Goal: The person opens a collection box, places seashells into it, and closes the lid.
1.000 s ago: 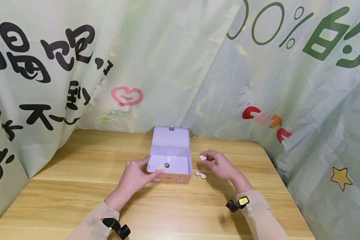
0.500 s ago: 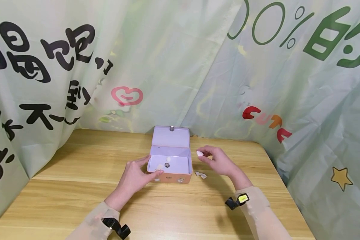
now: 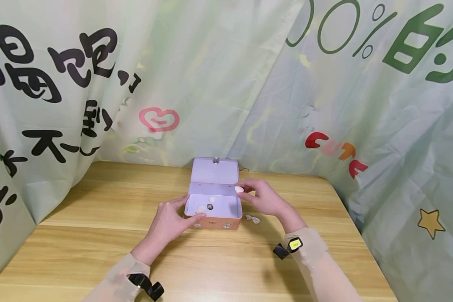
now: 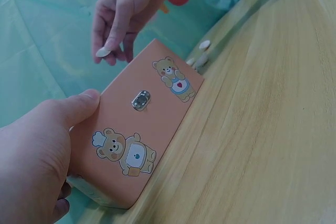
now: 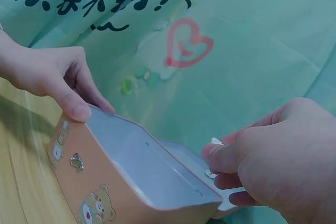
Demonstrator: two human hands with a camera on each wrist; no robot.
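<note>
Moved since the earlier frames: right hand (image 3: pixel 266 199), leftward from over the table (image 3: pixel 219 268) to the box's right edge, with its white piece (image 3: pixel 239 189). Right fingers: pinching the white piece at the tips, a hold that seems suited to something so small. Left hand (image 3: pixel 167 222): curled on the left end of the box (image 3: pixel 219 224), thumb over the near rim, presumably to steady it. Box: orange outside, lilac inside, bears and metal clasp (image 4: pixel 141 100) on the near wall. Lid (image 3: pixel 215 171): swung open on the far side, leaving the inside reachable. Contents: one pale piece (image 3: pixel 212 200) farther in, another (image 3: pixel 200 209) near the left thumb; one dark round spot (image 3: pixel 210 206), nature unclear. Loose pieces (image 3: pixel 256 220): at least two, white, just right of the box, handy for the right hand. Backdrop: printed curtain (image 3: pixel 211 84).
</note>
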